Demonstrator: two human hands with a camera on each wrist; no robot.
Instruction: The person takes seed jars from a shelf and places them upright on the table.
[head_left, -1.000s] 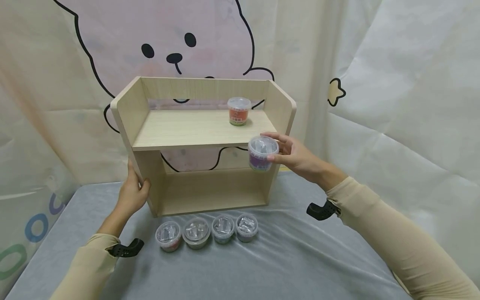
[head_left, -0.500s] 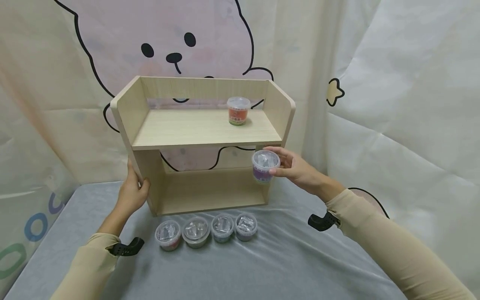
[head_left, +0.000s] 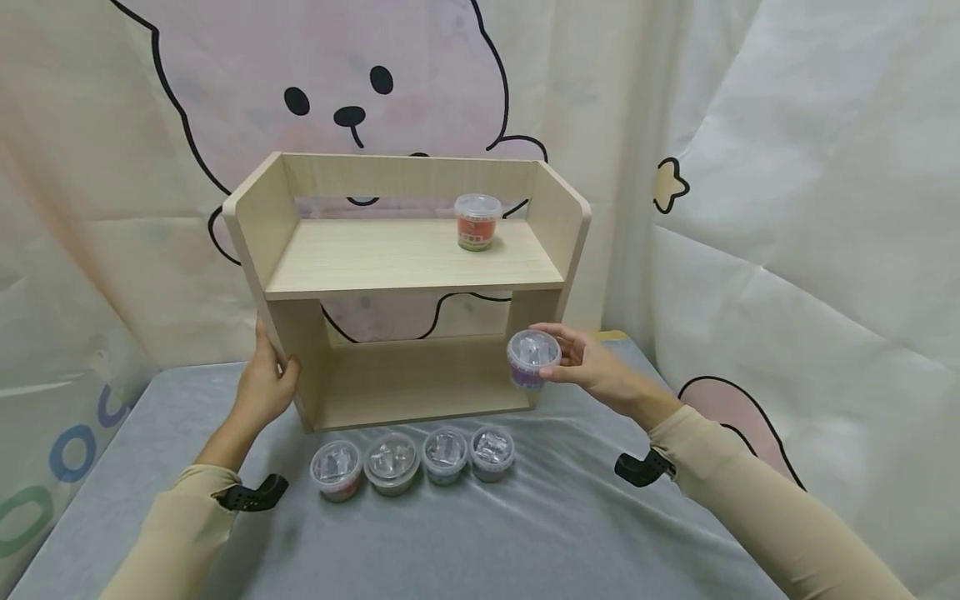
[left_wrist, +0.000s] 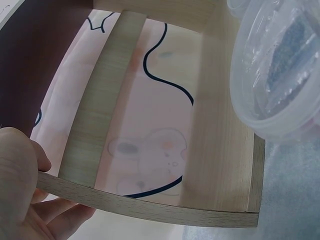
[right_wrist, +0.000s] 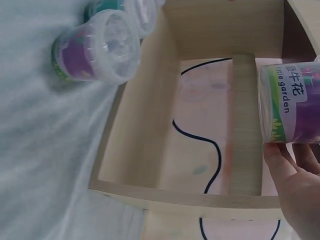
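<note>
My left hand [head_left: 264, 385] grips the left side panel of a pale wooden two-tier shelf [head_left: 405, 258], thumb on one face and fingers on the other, as the left wrist view shows. My right hand [head_left: 600, 372] holds a clear-lidded plastic tub [head_left: 533, 358] between thumb and fingers. The right wrist view gives its purple label, printed "little garden" [right_wrist: 295, 102]. This tub hangs in front of the shelf's lower right corner, apart from the boards as far as I can tell. An orange-labelled tub [head_left: 477, 223] stands on the upper tier, toward the right.
Several lidded tubs stand in a row on the grey cloth [head_left: 480, 550] before the shelf, from a reddish tub [head_left: 337, 471] at left to a purple-labelled tub [head_left: 492, 454] at right. A printed curtain [head_left: 585, 100] hangs close behind the shelf.
My right hand has lowered the purple tub from the upper board's front edge to the lower tier's height. The left hand and the shelf stay where they were.
</note>
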